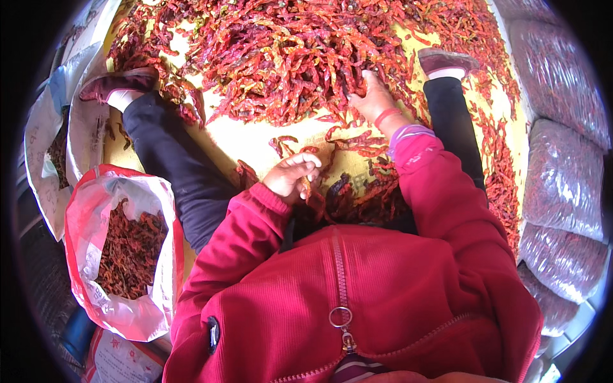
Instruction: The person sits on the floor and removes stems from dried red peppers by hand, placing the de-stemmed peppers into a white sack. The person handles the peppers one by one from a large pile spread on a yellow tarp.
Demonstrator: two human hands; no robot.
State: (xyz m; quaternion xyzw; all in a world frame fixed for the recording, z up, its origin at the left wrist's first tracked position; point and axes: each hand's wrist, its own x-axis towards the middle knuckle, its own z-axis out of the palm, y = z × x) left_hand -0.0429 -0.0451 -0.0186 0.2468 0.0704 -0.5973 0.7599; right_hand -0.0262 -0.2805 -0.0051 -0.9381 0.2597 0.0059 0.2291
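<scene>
My left hand is curled above my lap, with a dried red chili pepper between its fingers. At the near right edge of a large heap of dried red chili peppers is my right hand. Its thumb and forefinger are apart, with peppers between them; whether it grips any is unclear, since its other fingers are hidden. Between my legs lies a smaller group of peppers, some of them dark. A few loose peppers are scattered between this group and the heap.
On the left stands an open white-and-red woven sack partly filled with dark peppers. Behind it is another open white sack. Filled clear plastic bags line the right side. A yellow sheet lies under the peppers, between my outstretched legs.
</scene>
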